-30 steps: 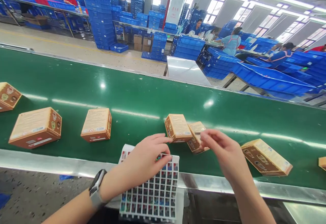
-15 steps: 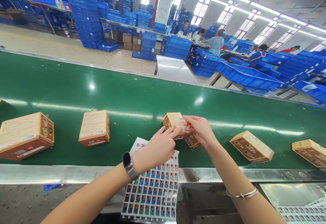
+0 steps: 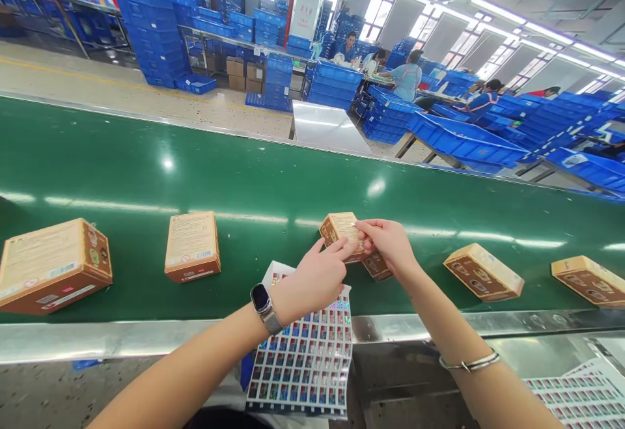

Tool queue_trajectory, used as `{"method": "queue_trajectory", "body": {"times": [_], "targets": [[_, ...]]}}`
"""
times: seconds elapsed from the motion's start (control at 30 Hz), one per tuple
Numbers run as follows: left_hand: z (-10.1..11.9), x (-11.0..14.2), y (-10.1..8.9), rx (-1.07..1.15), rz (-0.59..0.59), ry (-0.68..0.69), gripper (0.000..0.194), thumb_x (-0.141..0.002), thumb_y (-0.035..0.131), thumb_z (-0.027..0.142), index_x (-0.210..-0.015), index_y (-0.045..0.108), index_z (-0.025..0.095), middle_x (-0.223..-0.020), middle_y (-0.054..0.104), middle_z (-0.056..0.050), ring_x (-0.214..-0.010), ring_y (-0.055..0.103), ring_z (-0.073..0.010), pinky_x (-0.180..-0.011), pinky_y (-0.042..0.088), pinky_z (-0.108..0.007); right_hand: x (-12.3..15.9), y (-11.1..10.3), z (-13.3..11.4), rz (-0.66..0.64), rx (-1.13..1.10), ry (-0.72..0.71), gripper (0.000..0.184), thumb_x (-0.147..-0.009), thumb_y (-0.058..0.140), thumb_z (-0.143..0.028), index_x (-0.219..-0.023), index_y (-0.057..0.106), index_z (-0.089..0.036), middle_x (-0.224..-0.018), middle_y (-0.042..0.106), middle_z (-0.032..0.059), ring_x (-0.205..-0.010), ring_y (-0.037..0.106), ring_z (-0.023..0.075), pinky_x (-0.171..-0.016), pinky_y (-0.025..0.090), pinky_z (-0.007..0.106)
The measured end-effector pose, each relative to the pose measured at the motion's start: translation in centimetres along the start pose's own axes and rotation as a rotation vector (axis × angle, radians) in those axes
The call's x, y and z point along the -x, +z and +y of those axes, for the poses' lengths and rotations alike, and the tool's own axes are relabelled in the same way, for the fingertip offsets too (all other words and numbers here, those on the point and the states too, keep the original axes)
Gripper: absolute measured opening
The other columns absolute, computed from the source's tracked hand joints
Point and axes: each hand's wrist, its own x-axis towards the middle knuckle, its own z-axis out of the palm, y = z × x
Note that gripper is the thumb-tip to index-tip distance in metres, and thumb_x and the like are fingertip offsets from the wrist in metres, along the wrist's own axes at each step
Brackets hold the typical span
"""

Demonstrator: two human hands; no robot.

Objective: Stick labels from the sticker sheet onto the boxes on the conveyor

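Note:
A cream-and-brown carton lies on the green conveyor belt under both of my hands. The outstretched fingers of my left hand rest on its top and near edge. Below that palm, a sheet of small shiny stickers hangs over the belt's metal edge, apparently gripped by the curled fingers. My right hand pinches a tiny sticker at the carton's upper right face; the fingertips partly cover it. A second brown carton touches the first and is partly hidden by my right hand.
Left along the belt lie a carton and a larger-looking one. Two more cartons lie to the right. Another sticker sheet rests on the metal ledge. Blue crates and people stand beyond.
Both hands have shifted slightly right, the left one together with the sticker sheet. The cartons on the left have moved right. The sticker's blue face is less visible now.

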Motion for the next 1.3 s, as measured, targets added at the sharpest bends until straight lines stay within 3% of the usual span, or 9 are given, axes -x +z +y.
{"method": "queue_trajectory", "body": {"times": [0.3, 0.43, 0.53, 0.6, 0.67, 0.73, 1.0, 1.17, 1.3], "targets": [[0.5, -1.4, -0.1, 0.108, -0.038, 0.0, 0.021, -0.088, 0.061, 0.013, -0.071, 0.072, 0.015, -0.157, 0.04, -0.009, -0.143, 0.04, -0.0286, -0.116, 0.031, -0.043, -1.4, -1.0, -0.3, 0.137, 0.089, -0.013, 0.029, -0.067, 0.073, -0.016, -0.092, 0.058, -0.019, -0.041, 0.055, -0.0071, -0.03, 0.048, 0.0129, -0.031, 0.041, 0.023], [0.2, 0.5, -1.9, 0.209, -0.047, -0.091, 0.02, -0.095, 0.057, 0.025, -0.083, 0.073, 0.019, -0.11, 0.075, -0.004, -0.103, 0.069, -0.0219, -0.085, 0.051, -0.032, -0.3, -1.5, -1.1, 0.143, 0.103, -0.082, 0.03, -0.075, 0.066, -0.024, -0.103, 0.057, -0.018, -0.043, 0.054, -0.0085, -0.032, 0.047, 0.0122, -0.034, 0.042, 0.023], [-0.1, 2.9, -3.9, 0.292, -0.04, -0.198, 0.023, -0.098, 0.052, 0.034, -0.09, 0.071, 0.024, -0.075, 0.073, 0.004, -0.069, 0.067, -0.0155, -0.06, 0.046, -0.025, 3.2, -1.6, -2.0, -0.027, 0.13, -0.2, 0.028, -0.078, 0.067, -0.039, -0.099, 0.063, -0.021, -0.058, 0.064, -0.0039, -0.045, 0.057, 0.0129, -0.045, 0.051, 0.025], [-0.1, 4.6, -5.2, 0.369, -0.038, -0.271, 0.024, -0.099, 0.051, 0.035, -0.088, 0.069, 0.023, -0.066, 0.066, 0.006, -0.06, 0.061, -0.0129, -0.055, 0.041, -0.022, 6.1, -1.3, -2.5, -0.299, 0.215, -0.369, 0.03, -0.079, 0.068, -0.046, -0.097, 0.067, -0.021, -0.078, 0.073, 0.0032, -0.071, 0.07, 0.0185, -0.063, 0.059, 0.031], [0.1, 5.9, -6.1, 0.511, -0.045, -0.342, 0.024, -0.098, 0.051, 0.034, -0.085, 0.067, 0.02, -0.062, 0.061, 0.006, -0.058, 0.056, -0.0119, -0.052, 0.036, -0.021, 8.7, -0.8, -2.7, -0.526, 0.308, -0.495, 0.028, -0.081, 0.07, -0.042, -0.102, 0.068, -0.023, -0.091, 0.075, 0.0048, -0.086, 0.071, 0.0206, -0.079, 0.06, 0.035], [0.3, 7.0, -6.7, 0.622, -0.06, -0.38, 0.019, -0.094, 0.056, 0.033, -0.085, 0.065, 0.019, -0.062, 0.059, 0.006, -0.059, 0.054, -0.0116, -0.052, 0.035, -0.021, 10.4, -0.2, -2.7, -0.612, 0.374, -0.584, 0.023, -0.086, 0.065, -0.034, -0.107, 0.066, -0.024, -0.087, 0.074, 0.0026, -0.083, 0.071, 0.0182, -0.08, 0.06, 0.033], [1.0, 9.6, -6.8, 0.625, -0.095, -0.472, 0.011, -0.09, 0.057, 0.023, -0.083, 0.064, 0.018, -0.07, 0.066, 0.003, -0.064, 0.059, -0.0135, -0.058, 0.039, -0.023, 11.9, 1.9, -1.2, -0.506, 0.687, -1.116, 0.023, -0.101, 0.041, -0.017, -0.1, 0.064, -0.02, -0.085, 0.071, 0.0052, -0.073, 0.069, 0.0153, -0.065, 0.058, 0.025], [1.2, 9.9, -6.6, 0.631, -0.049, -0.515, 0.016, -0.092, 0.056, 0.025, -0.08, 0.064, 0.017, -0.072, 0.067, 0.002, -0.066, 0.06, -0.0142, -0.059, 0.04, -0.024, 13.1, 2.5, -0.5, -0.216, 0.899, -1.567, 0.031, -0.097, 0.038, -0.005, -0.099, 0.066, -0.018, -0.096, 0.074, 0.0115, -0.091, 0.069, 0.0242, -0.088, 0.054, 0.043], [1.2, 10.6, -6.5, 0.593, -0.03, -0.565, 0.02, -0.092, 0.057, 0.026, -0.077, 0.065, 0.017, -0.067, 0.065, 0.003, -0.063, 0.06, -0.0139, -0.056, 0.039, -0.024, 12.8, 2.6, -0.2, -0.253, 0.71, -1.409, 0.021, -0.094, 0.051, -0.008, -0.096, 0.066, -0.022, -0.102, 0.075, 0.0082, -0.098, 0.069, 0.0232, -0.091, 0.051, 0.042]]}}
